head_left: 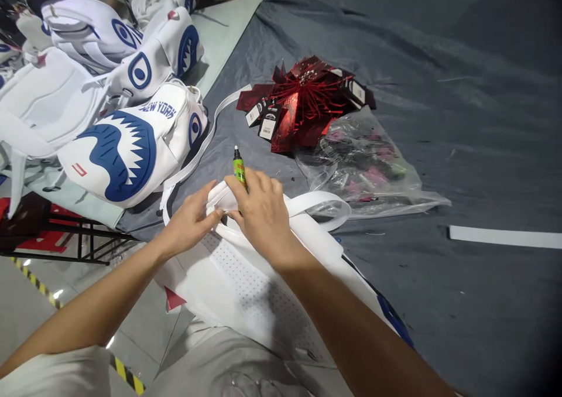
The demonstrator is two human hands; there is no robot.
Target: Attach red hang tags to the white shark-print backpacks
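Observation:
A white backpack (239, 291) with a perforated back panel lies across my lap and the table edge. My left hand (189, 220) pinches the top handle strap of the backpack (219, 201). My right hand (259, 209) presses on the same strap while gripping a small green lighter (239, 167) that points upward. A white shoulder strap loop (325, 206) curves away to the right of my right hand.
Finished white backpacks with blue shark faces (127, 145) are piled at the left on a pale table. A bundle of red hang tags (302, 101) and a clear plastic bag (364, 168) lie on the grey cloth (461, 122). A white strip (504, 237) lies at the right.

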